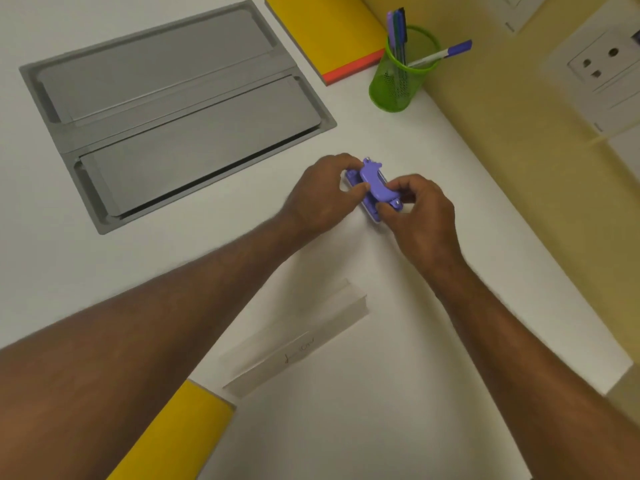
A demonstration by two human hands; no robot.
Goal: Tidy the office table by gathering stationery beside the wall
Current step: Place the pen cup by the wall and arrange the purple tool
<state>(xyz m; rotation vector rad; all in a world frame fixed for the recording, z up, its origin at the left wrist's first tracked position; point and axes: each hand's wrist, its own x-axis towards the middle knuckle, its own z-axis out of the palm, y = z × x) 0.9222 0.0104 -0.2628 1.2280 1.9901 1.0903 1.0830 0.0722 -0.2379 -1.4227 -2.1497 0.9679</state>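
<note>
A purple hole punch [372, 183] rests on the white table near the yellow wall. My left hand [322, 195] grips its left end and my right hand [420, 211] grips its near right end; fingers hide parts of its base. A green mesh pen holder [398, 83] with several pens stands beside the wall further back. A yellow notepad with an orange edge [322, 32] lies next to the holder. A white box [298, 336] lies on the table below my hands, and a yellow pad [180, 434] shows under my left forearm.
A grey metal cable hatch [173, 112] is set into the table at the left. The yellow wall [519, 150] runs along the right with white power sockets [599, 64]. The table's right corner [609, 375] ends near my right forearm.
</note>
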